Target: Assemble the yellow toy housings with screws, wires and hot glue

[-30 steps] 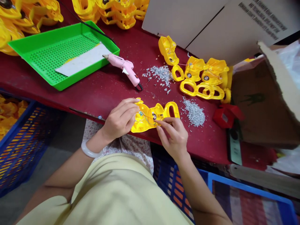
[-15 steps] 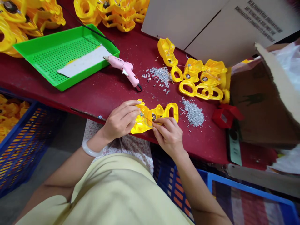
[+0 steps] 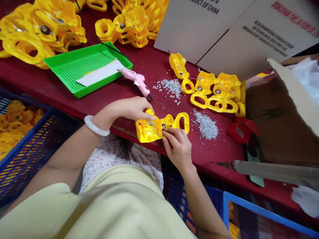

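A yellow plastic toy shell point(image 3: 149, 131) lies at the table's front edge, its hollow side up, with thin wires and a round metal part inside and a ring-shaped loop at its right end. My left hand point(image 3: 136, 108) is closed over the shell's upper left end, thumb on the near side; the other fingertips are hidden. At the shell's lower middle, my right hand point(image 3: 178, 144) pinches its edge beside the wires. Whether a wire is also between those fingers I cannot make out. Small silver screws point(image 3: 206, 124) lie heaped just right of the shell.
Behind the shell lie a pink glue gun point(image 3: 136, 79), its nozzle on a green tray point(image 3: 82, 89), and another metal heap point(image 3: 170, 87). More yellow shells point(image 3: 204, 81) stand back right, near a red box point(image 3: 240, 131). A long grey thin-tipped tool point(image 3: 271, 169) juts in from the right.
My left hand has shifted from the shell's left side up over its upper end, forearm raised. My right hand stays in place. The grey tool has come into view; the camera view has shifted slightly.
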A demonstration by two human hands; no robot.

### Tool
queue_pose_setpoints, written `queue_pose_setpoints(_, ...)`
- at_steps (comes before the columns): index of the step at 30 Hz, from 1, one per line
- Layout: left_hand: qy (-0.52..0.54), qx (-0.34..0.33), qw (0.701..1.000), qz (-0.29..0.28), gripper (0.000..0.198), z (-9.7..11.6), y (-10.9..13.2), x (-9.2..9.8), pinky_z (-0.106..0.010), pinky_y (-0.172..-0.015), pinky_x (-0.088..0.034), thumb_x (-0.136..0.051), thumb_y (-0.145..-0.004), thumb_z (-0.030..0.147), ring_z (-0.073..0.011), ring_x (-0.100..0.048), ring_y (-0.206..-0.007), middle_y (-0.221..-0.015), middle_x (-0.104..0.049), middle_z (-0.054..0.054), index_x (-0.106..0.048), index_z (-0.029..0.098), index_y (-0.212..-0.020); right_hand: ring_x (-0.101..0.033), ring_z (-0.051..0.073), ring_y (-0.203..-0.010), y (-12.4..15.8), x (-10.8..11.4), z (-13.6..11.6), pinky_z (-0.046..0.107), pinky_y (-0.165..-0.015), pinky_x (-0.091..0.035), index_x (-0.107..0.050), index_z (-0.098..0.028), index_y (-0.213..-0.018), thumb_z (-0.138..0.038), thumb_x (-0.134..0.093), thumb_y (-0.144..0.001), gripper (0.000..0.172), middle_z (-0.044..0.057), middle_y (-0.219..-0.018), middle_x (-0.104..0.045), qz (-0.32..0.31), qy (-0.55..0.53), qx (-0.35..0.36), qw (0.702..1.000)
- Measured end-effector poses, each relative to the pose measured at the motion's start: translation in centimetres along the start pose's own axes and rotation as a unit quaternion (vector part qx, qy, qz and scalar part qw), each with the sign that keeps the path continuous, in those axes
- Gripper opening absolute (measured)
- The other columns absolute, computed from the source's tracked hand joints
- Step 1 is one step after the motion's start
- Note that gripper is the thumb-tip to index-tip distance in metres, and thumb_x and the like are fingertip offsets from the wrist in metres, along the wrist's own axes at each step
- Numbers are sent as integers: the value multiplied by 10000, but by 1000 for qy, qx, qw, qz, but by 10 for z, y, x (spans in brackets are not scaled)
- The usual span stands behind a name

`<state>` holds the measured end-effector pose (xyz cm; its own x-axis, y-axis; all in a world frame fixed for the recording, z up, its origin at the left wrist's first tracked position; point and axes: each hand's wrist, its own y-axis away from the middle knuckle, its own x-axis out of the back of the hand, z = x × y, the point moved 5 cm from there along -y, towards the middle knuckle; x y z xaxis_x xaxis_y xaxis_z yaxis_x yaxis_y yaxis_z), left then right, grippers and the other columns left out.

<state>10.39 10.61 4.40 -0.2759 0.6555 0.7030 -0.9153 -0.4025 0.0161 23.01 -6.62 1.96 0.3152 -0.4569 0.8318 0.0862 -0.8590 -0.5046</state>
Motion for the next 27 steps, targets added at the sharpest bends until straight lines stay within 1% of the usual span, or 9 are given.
queue_pose_setpoints(2,14,29,999,-7,244,-1,4,-3,-200,-458,-278,-608,-803,289,-81,-478,-464,-524,-573,27,-639,135,-616,-607,237,-983,8,8,-2,428,-841,-545,-622,-232,-1129,-147,-599,-847,295,115,-1068,-640,64,1,-28,998)
queue_pose_setpoints(5,102,60,988,103,254,-2,22,-12,-178,-447,-304,-578,-845,336,-81,-493,-499,-568,-570,27,-669,130,-729,-634,219,-937,26,21,-8,380,-789,-560,-631,-226,-1104,-136,-599,-845,276,106,-1005,-644,161,-24,-121,979)
queue_pose_setpoints(8,241,78,941,226,291,2,43,-35,-179,-442,-398,-590,-874,411,-90,-536,-513,-686,-646,5,-677,141,-939,-666,188,-859,35,12,-16,323,-694,-578,-569,-235,-1207,-207,-535,-900,310,93,-1013,-666,133,-174,-233,947)
queue_pose_setpoints(11,285,75,892,343,321,13,62,-62,-196,-526,-508,-614,-881,439,-119,-629,-622,-833,-711,-31,-654,154,-1024,-686,200,-929,27,0,-22,314,-698,-592,-468,-222,-1331,-271,-482,-929,405,122,-1148,-665,91,-299,-275,909)
queue_pose_setpoints(14,237,39,887,395,331,29,83,-80,-194,-567,-538,-564,-930,418,-121,-664,-670,-884,-724,-43,-620,156,-1125,-684,198,-939,8,4,-13,301,-758,-575,-559,-208,-1238,-248,-502,-903,342,98,-1110,-695,104,-257,-256,926)
queue_pose_setpoints(18,-30,-67,876,477,258,57,119,-63,-278,-746,-564,-624,-901,238,-159,-660,-852,-1014,-715,-62,-624,190,-1154,-677,142,-792,-25,8,5,242,-705,-536,-645,-206,-1126,-161,-452,-868,326,30,-989,-736,2,-252,-162,954)
queue_pose_setpoints(20,-188,-119,865,450,250,71,123,-55,-357,-855,-533,-653,-858,149,-203,-619,-978,-1048,-711,-63,-656,203,-1101,-659,121,-731,-42,1,8,227,-690,-514,-660,-189,-1121,-147,-436,-860,347,17,-941,-741,-90,-268,-115,952)
queue_pose_setpoints(22,-283,-164,872,365,208,77,113,-54,-390,-885,-502,-607,-879,118,-225,-590,-1037,-1080,-705,-79,-675,186,-1063,-649,114,-718,-57,-12,8,223,-700,-500,-670,-172,-1121,-145,-424,-858,362,15,-925,-741,-171,-285,-79,940)
queue_pose_setpoints(27,-353,-176,877,273,158,63,78,-63,-353,-776,-498,-548,-930,170,-222,-606,-936,-889,-698,-74,-690,140,-866,-653,133,-772,-89,-45,-2,241,-735,-489,-688,-156,-1103,-185,-424,-865,357,33,-950,-740,-269,-303,-42,913)
